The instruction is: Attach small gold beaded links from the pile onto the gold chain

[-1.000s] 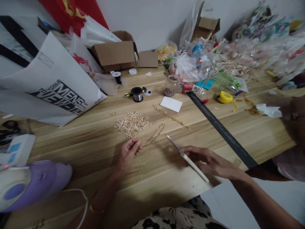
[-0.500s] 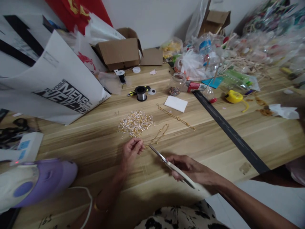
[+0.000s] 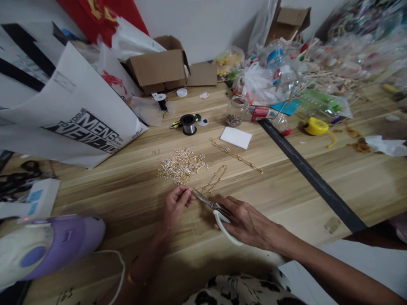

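My left hand [image 3: 176, 204] rests on the wooden table [image 3: 127, 190] with its fingertips pinched on the near end of a thin gold chain [image 3: 213, 181]. My right hand [image 3: 246, 222] grips white-handled scissors [image 3: 212, 207], and the blade tips reach the pinched fingers of the left hand. Just beyond the hands lies a pile of small gold and silver pieces [image 3: 182, 164]. A second, longer gold chain [image 3: 237, 156] lies stretched out to the right of the pile.
A white card [image 3: 235, 137], a wire spool [image 3: 189, 124], a glass jar [image 3: 235, 111], a long black ruler [image 3: 311, 176] and a yellow tape measure [image 3: 314, 126] lie further back. A white printed bag [image 3: 73, 114], cardboard boxes [image 3: 159, 70] and plastic clutter line the rear. A purple device [image 3: 47, 245] sits near left.
My right hand has swung the scissors leftward, bringing the blades from mid-table up to the left hand's pinched fingertips. The left hand has stayed on the chain end.
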Available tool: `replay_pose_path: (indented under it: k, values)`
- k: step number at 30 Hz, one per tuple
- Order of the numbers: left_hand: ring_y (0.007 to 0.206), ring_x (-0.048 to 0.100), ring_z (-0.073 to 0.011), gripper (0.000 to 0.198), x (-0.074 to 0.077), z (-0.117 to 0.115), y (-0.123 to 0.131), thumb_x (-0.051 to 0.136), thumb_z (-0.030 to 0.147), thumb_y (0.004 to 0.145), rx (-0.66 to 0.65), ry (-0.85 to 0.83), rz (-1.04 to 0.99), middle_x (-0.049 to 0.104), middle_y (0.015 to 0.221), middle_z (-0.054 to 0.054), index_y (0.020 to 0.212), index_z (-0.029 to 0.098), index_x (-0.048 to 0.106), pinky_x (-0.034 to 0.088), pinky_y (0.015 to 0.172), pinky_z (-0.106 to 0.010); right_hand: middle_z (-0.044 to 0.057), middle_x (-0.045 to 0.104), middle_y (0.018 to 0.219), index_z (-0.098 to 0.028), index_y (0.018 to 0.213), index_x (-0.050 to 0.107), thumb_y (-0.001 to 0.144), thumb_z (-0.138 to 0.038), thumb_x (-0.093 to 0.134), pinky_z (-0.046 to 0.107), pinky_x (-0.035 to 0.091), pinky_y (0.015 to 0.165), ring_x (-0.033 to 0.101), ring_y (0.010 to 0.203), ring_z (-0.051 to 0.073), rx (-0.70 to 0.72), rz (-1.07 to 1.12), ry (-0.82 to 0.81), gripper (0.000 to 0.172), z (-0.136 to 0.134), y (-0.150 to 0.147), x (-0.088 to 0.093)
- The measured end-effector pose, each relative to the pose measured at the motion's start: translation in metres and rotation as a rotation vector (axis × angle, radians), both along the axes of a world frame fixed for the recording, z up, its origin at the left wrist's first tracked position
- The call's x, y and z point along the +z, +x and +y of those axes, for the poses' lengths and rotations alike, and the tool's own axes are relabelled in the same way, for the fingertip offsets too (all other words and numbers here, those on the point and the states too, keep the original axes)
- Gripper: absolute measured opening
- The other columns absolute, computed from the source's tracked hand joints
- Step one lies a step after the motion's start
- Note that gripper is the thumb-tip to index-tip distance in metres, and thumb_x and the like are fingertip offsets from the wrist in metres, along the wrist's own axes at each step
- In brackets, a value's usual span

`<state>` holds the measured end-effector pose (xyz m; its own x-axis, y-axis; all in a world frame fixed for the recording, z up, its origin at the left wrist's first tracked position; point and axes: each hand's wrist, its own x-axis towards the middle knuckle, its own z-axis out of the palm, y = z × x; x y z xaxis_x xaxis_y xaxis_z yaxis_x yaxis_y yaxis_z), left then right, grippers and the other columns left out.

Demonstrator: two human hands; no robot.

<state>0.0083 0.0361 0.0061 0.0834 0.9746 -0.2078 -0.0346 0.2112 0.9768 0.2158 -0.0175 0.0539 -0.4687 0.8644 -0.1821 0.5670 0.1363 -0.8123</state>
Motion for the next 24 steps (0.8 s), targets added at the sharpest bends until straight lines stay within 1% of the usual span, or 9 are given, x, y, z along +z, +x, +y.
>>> replay_pose_path:
  k: [3,8,13,18,24]
  values:
    - [0.05,0.051,-0.0083,0.021,0.001,0.001,0.0,0.065,0.034,0.07,-0.005,-0.017,-0.009,0.058,0.056,0.002,0.074,0.014,0.06,0.038,0.047,-0.018,0.007,0.056,0.099,-0.018,0.117,0.046,0.087,-0.028,0.05,0.032,0.048,0.075,0.056,0.082,0.016,0.026,-0.035,0.053,0.032,0.001,-0.002,-0.003]
    - [0.05,0.051,-0.0087,0.022,0.001,0.001,0.0,0.065,0.035,0.07,-0.019,-0.035,-0.03,0.058,0.056,0.001,0.073,0.014,0.06,0.038,0.047,-0.019,0.008,0.053,0.104,-0.019,0.123,0.039,0.089,-0.027,0.047,0.036,0.05,0.078,0.057,0.089,0.019,0.052,-0.107,0.122,0.037,0.002,-0.004,-0.008]
    - [0.051,0.051,-0.0088,0.021,0.001,-0.001,0.001,0.064,0.034,0.071,-0.029,-0.036,-0.026,0.058,0.058,0.001,0.073,0.014,0.06,0.039,0.048,-0.02,0.008,0.052,0.105,-0.021,0.127,0.036,0.089,-0.025,0.048,0.035,0.051,0.075,0.057,0.088,0.019,0.066,-0.181,0.201,0.04,0.004,-0.006,-0.012]
    - [0.052,0.05,-0.0083,0.02,0.0,-0.003,0.002,0.063,0.033,0.073,-0.042,-0.036,-0.059,0.058,0.058,0.002,0.07,0.014,0.059,0.039,0.049,-0.019,0.009,0.051,0.103,-0.018,0.128,0.034,0.089,-0.025,0.048,0.035,0.052,0.074,0.057,0.088,0.02,0.076,-0.292,0.264,0.042,0.007,-0.01,-0.013]
    - [0.052,0.05,-0.0079,0.02,-0.003,-0.004,0.002,0.064,0.033,0.074,-0.041,-0.055,-0.088,0.058,0.059,0.001,0.073,0.013,0.06,0.039,0.049,-0.019,0.01,0.052,0.103,-0.016,0.13,0.032,0.09,-0.024,0.046,0.034,0.052,0.072,0.058,0.088,0.02,0.072,-0.324,0.313,0.044,0.01,-0.015,-0.012]
